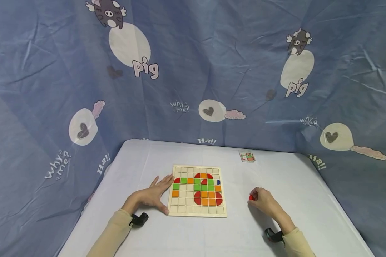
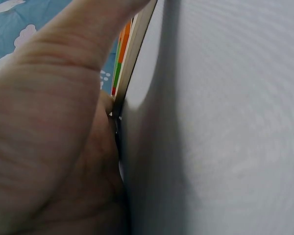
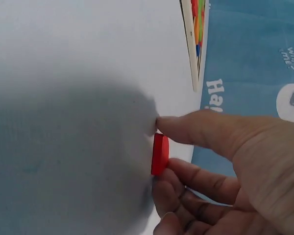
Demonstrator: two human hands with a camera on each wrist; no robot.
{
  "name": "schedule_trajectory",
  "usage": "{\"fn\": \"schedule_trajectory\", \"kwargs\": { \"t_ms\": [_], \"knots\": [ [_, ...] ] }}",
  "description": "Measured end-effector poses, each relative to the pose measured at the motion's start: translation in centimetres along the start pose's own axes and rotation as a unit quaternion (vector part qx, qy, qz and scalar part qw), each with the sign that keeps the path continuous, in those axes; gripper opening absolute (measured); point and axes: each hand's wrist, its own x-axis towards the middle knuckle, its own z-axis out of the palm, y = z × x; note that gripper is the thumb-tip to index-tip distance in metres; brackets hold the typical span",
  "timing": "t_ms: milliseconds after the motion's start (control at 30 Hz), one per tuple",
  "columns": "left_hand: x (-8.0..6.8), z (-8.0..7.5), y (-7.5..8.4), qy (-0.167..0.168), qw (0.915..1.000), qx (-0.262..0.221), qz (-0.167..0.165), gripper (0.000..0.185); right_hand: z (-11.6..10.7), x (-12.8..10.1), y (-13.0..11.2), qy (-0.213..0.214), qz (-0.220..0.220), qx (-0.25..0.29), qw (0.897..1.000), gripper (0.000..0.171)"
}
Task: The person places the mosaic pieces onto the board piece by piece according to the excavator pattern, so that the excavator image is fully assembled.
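A wooden grid board (image 1: 197,190) lies mid-table, partly filled with red, orange, green and one blue tile. My left hand (image 1: 154,195) rests flat against the board's left edge, fingers straight, thumb at its near corner; in the left wrist view the thumb (image 2: 83,44) lies along the board's edge (image 2: 134,44). My right hand (image 1: 263,200) is on the table to the right of the board and pinches a small red tile (image 1: 251,197). In the right wrist view the red tile (image 3: 159,153) sits between thumb and fingers, touching the table.
A small pattern card (image 1: 247,156) lies near the table's far edge. The white-covered table (image 1: 212,235) is ringed by a blue cartoon-print cloth (image 1: 193,71). Black wrist camera mounts (image 1: 139,219) sit on both forearms.
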Motion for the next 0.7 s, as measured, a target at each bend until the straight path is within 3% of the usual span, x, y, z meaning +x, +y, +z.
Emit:
{"fn": "schedule_trajectory", "kwargs": {
  "t_ms": [433,700],
  "knots": [
    [-0.08,0.2,0.01,-0.002,1.0,-0.002,0.004,0.134,-0.52,-0.72,0.18,-0.019,-0.008,-0.006,1.0,0.025],
    [0.06,0.11,-0.03,0.003,1.0,0.004,-0.005,0.135,0.13,-0.2,-0.38,0.003,-0.018,0.011,1.0,0.02]
  ]
}}
